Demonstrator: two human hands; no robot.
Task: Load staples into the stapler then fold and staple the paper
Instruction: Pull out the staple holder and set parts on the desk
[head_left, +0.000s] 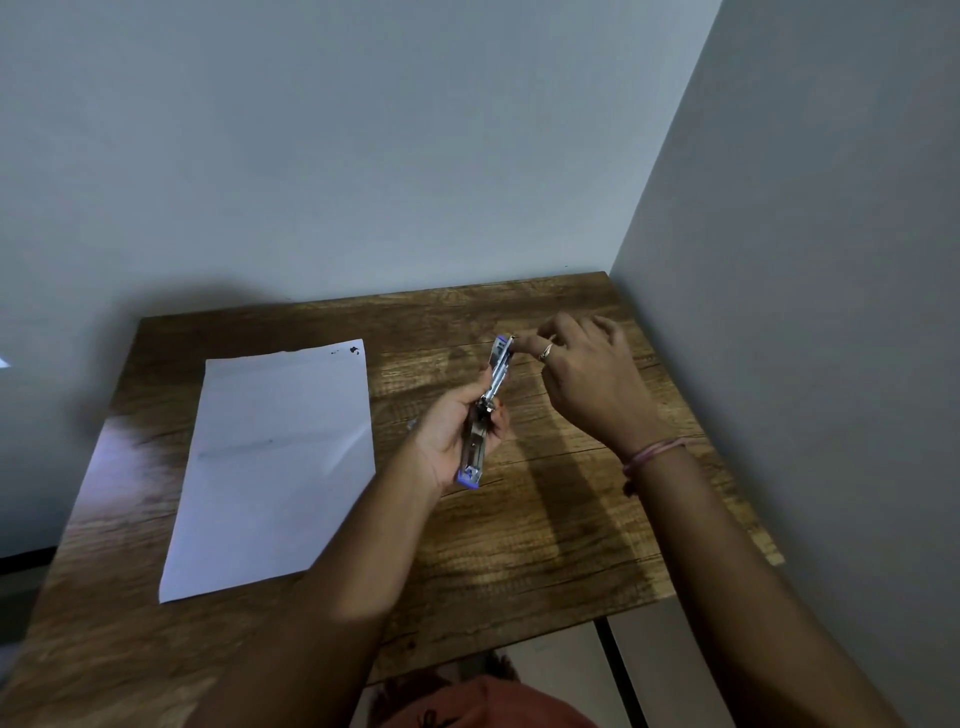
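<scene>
Wood-grain counter (545, 545) sits in a corner between two grey walls. White paper (275, 462) lies flat on it, well left of the left hand, unfolded, dark marks at its far right corner. Left hand (452, 436) is raised over the counter, palm up, fingers curled round the stapler (485, 415). Stapler is swung open, metal channel exposed, purple ends: one near the left wrist, one pointing away toward the right hand. Right hand (582, 369) is just right of the far end, fingertips pinched together at the stapler's tip; whether they hold staples is too small to tell. Ring (545, 352) on a right finger, pink thread band (652, 457) on the right wrist.
</scene>
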